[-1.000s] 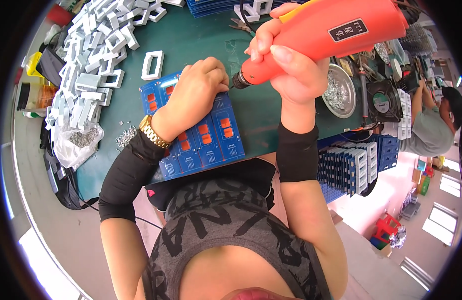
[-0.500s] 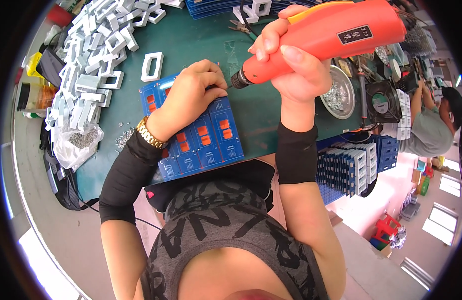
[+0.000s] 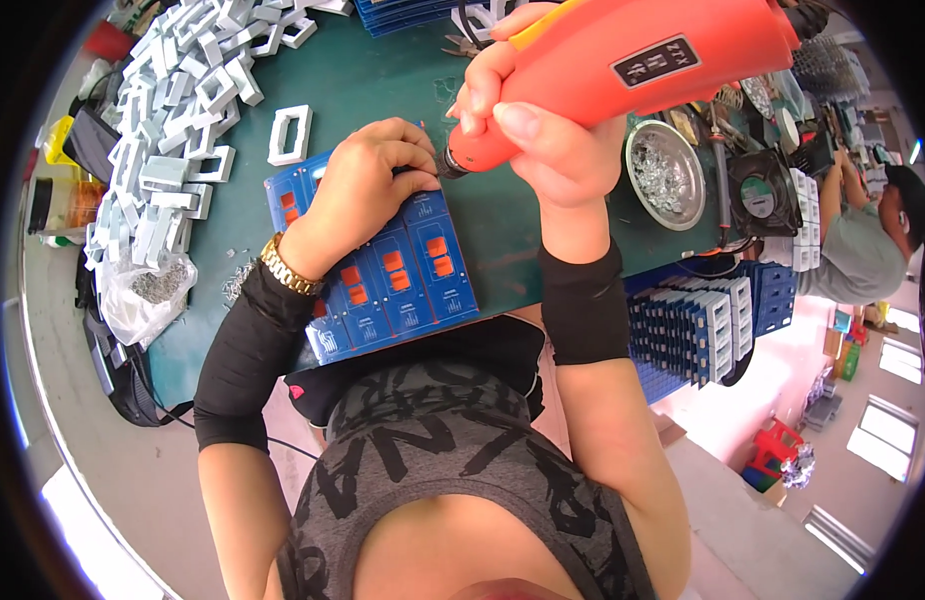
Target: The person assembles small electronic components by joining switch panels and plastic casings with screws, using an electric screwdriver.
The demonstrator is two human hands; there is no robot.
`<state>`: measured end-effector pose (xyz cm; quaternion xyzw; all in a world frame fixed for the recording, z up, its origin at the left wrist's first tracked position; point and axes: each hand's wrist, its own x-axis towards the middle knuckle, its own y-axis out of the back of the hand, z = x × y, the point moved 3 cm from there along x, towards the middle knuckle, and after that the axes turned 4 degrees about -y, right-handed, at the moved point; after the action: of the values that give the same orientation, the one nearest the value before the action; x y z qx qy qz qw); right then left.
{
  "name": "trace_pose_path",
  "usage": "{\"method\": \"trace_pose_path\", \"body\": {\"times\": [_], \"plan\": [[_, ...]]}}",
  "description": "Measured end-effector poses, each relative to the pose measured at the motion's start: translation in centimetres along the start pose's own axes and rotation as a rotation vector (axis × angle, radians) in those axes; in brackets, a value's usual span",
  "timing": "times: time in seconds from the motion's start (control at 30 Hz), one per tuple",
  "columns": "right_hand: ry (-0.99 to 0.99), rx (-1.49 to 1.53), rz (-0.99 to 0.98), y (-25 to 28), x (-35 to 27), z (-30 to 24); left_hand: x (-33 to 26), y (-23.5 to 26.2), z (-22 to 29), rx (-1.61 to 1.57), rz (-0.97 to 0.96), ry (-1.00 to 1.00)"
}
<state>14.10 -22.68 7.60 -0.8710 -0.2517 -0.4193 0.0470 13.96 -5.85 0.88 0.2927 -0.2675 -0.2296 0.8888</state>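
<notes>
A blue panel [image 3: 408, 292] with orange rectangular switches lies at a slant on the bench before me. My left hand [image 3: 368, 180] rests over its far part, thumb and fingers bent together near the far right corner; whatever they pinch is hidden. My right hand [image 3: 558, 150] is wrapped round a red electric screwdriver [image 3: 623, 70] with a yellow lever. Its dark nose points left, right beside my left fingertips, and the tip of the bit cannot be made out. A single white rectangular frame [image 3: 276, 138] lies just beyond the panel.
White frames [image 3: 168, 120] are heaped at the left, by a plastic bag of small metal parts [image 3: 158, 285] and loose screws [image 3: 239, 285]. At the right stand a metal bowl [image 3: 671, 207], a small fan [image 3: 761, 195] and stacked panels [image 3: 688, 325]. Another person [image 3: 868, 240] works farther right.
My right hand has brought the screwdriver left, so its nose is now closer to my left fingers. The left hand keeps its place on the panel; the whole view has shifted slightly.
</notes>
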Motion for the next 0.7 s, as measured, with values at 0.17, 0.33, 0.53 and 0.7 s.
{"method": "trace_pose_path", "body": {"times": [0.17, 0.33, 0.53, 0.7], "plan": [[-0.284, 0.258, 0.252, 0.4, -1.7, 0.7, 0.5, -0.3, 0.1, 0.006, 0.03, -0.056], [-0.21, 0.341, 0.272, 1.2, -1.7, 0.4, 0.4, -0.8, -0.1, 0.039, 0.042, -0.118], [-0.263, 0.345, 0.322, 0.2, -0.9, 0.4, 0.3, -0.8, -0.5, 0.074, 0.055, -0.137], [-0.269, 0.298, 0.328, -0.8, -0.6, 0.1, -0.1, 0.7, 0.2, 0.102, -0.034, -0.165]]}}
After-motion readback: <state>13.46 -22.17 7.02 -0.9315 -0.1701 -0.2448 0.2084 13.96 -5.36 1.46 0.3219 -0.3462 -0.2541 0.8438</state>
